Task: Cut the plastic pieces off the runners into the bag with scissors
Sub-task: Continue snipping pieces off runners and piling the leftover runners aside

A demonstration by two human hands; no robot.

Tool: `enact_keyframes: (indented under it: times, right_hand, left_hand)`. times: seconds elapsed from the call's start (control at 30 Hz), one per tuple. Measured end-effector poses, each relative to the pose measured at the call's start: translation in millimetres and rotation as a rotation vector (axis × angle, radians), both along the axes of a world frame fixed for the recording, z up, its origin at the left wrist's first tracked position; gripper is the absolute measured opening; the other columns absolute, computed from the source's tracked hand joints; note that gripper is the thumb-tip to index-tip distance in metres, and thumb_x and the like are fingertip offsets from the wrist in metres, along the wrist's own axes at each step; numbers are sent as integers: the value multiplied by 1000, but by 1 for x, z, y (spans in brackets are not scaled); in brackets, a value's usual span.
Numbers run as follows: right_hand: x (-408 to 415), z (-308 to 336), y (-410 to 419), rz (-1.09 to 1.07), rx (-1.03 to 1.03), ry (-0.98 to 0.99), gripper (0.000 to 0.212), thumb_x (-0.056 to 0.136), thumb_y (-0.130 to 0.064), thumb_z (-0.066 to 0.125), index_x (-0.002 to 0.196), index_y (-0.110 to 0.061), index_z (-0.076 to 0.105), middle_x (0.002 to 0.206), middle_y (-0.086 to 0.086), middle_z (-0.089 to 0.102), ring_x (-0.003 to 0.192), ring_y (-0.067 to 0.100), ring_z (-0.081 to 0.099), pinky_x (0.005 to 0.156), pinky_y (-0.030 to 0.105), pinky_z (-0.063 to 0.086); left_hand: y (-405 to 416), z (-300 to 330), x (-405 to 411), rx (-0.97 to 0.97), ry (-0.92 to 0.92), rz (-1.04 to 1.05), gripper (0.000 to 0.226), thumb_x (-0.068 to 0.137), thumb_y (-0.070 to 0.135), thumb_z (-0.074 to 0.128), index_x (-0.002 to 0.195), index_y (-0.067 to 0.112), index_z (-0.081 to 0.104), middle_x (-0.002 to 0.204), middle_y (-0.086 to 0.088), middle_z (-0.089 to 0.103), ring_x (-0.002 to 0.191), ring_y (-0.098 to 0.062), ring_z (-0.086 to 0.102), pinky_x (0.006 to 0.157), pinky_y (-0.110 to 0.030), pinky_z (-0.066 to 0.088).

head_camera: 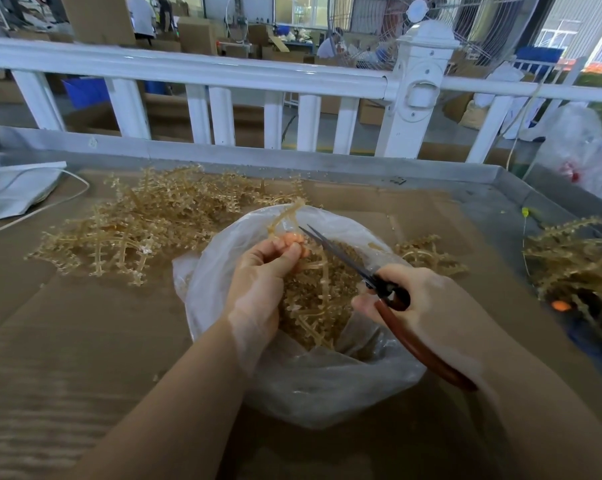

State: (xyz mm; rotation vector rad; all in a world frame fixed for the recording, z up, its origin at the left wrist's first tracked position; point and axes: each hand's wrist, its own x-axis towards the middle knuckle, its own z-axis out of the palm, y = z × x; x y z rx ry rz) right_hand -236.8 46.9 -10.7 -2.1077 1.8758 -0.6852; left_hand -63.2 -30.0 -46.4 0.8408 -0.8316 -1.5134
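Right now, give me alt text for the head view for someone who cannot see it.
Over an open clear bag, the left hand pinches a tan plastic runner while the right hand holds scissors, blades open beside it. Heaps of runners lie on the cardboard-covered table.

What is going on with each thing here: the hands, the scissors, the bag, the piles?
left hand: pinches a runner over the bag
runner: held up, partly stripped
right hand: grips the scissors
scissors: blades slightly apart, tips by the runner
bag: open, holding plastic pieces
pile of runners: heaped on cardboard, uncut
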Motion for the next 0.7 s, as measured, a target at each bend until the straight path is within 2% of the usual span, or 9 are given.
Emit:
enact_keyframes:
  times: [0.07,0.13,0.23,0.37,0.5,0.6,0.7]
  right_hand:
    - [-1,-2,1,16,24,3,45,76,-71,45,87,-30,59,76,-11,62,70,0,58,65,23,49]
    - [-1,-3,2,20,22,8,46,74,-73,43,86,-32,59,73,-13,60,68,-2,56,62,21,47]
    - [-1,-3,2,30,22,16,50,70,-77,38,85,-33,57,72,-13,59,66,-1,56,61,23,48]
    - [2,-2,2,32,2,75,39,77,-70,47,85,-33,57,70,-12,58,64,1,55,58,22,47]
    - [4,-1,3,15,-16,125,41,78,-69,49,92,-32,58,73,-14,59,67,1,56,60,21,47]
    - [4,-3,3,2,-17,120,37,79,-66,51,89,-32,58,69,-17,55,65,-1,54,55,16,40]
    - [4,-6,1,4,3,92,33,80,-65,53,82,-32,56,63,-17,50,60,-2,51,51,14,34]
  left_hand:
    - [0,-2,0,18,-21,20,41,86,3,61,51,22,70,63,2,69,62,-10,68,58,-25,54]
    - [0,-4,0,14,-21,15,42,88,2,60,52,21,70,63,1,70,61,-10,68,56,-24,54]
    - [-1,-5,0,10,-30,18,41,88,1,59,52,19,67,62,1,69,59,-9,67,55,-22,54]
    - [-2,-6,0,14,-81,33,37,88,4,61,55,20,68,64,1,69,62,-10,67,66,-29,54]
    - [0,-8,1,-6,-101,13,42,88,7,61,54,28,70,66,2,70,65,-12,68,74,-35,55]
    - [0,-11,2,-44,-78,-4,36,87,5,61,58,24,71,71,-2,71,72,-17,68,81,-40,55]
    - [0,-14,3,-72,-48,-16,31,86,3,61,63,21,72,74,-5,70,74,-18,68,75,-36,58]
